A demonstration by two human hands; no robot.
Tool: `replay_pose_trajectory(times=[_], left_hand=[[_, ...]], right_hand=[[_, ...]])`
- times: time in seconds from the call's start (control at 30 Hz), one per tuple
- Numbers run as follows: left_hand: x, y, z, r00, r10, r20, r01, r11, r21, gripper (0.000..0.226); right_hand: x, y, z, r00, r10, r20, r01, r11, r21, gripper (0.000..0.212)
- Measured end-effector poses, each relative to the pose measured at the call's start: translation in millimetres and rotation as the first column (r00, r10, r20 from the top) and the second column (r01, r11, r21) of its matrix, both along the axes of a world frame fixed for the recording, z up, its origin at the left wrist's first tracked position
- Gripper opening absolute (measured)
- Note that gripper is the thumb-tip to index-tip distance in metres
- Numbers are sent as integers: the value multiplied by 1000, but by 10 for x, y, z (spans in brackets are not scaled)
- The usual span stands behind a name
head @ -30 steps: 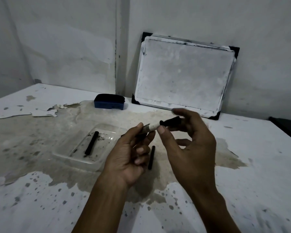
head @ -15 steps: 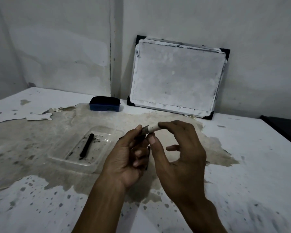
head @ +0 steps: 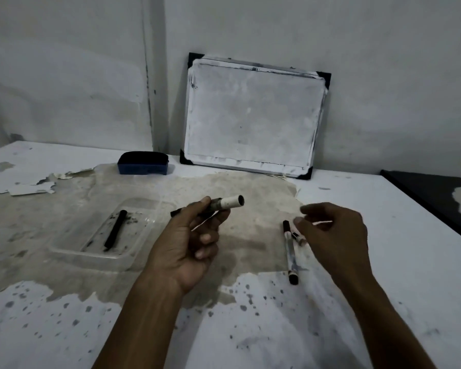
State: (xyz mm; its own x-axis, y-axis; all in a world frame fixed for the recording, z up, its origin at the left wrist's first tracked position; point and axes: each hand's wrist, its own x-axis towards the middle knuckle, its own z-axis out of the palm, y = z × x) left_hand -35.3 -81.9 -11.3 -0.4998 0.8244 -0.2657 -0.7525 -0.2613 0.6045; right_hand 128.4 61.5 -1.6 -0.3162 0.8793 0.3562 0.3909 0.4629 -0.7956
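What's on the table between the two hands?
In the head view, a marker lies on the table between the right hand and the left hand holding the open barrel, a small dark piece beside it.

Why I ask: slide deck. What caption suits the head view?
Left hand holds an open-ended marker barrel while the right hand hovers near a second marker lying on the worn table.

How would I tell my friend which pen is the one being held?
Find the whiteboard leaning on the wall at the back of the table. In front of it, the left hand grips a pen barrel above the tabletop. Unlike the marker lying flat by the right hand, its white end is open and hollow.
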Motion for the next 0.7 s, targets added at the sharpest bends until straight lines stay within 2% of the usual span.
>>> replay_pose_trajectory(times=[0.07, 0.1, 0.2, 0.3, 0.4, 0.47, 0.53, 0.6, 0.7], left_hand=[[7, -3, 3, 1000, 6, -13, -7, 1000, -10, 19], [13, -1, 3, 1000, 6, -17, -6, 1000, -15, 20], [38, 9, -11, 1000, -1, -24, 0, 1000, -30, 21], [55, 5, -29, 999, -6, -45, 4, 999, -40, 21], [56, -7, -40, 998, -10, -63, 8, 999, -34, 17], [56, -5, -45, 997, -8, -75, 6, 999, -34, 16], [63, 1, -49, 996, -6, -87, 3, 999, -40, 15], [79, 12, -56, 996, -8, -93, 4, 999, -46, 13], [103, 21, -62, 996, -8, -90, 4, 999, -47, 14]], right_hand=[[44, 178, -103, 947, -112, 302, 106, 994, 34, 33], [52, 226, -158, 915, -109, 389, 116, 993, 6, 40], [31, 257, -322, 876, -107, 471, 121, 993, 0, 41], [24, 238, -364, 896, -153, 417, 135, 988, 71, 23], [59, 190, -244, 962, -149, 231, 119, 983, 140, 17], [54, 40, -95, 998, -33, 55, 19, 970, 241, 13], [16, -193, 38, 992, 115, -49, -92, 936, 340, 14], [-26, -400, 99, 975, 206, -84, -157, 904, 398, 18], [-65, -562, 117, 966, 242, -94, -180, 887, 426, 20]])
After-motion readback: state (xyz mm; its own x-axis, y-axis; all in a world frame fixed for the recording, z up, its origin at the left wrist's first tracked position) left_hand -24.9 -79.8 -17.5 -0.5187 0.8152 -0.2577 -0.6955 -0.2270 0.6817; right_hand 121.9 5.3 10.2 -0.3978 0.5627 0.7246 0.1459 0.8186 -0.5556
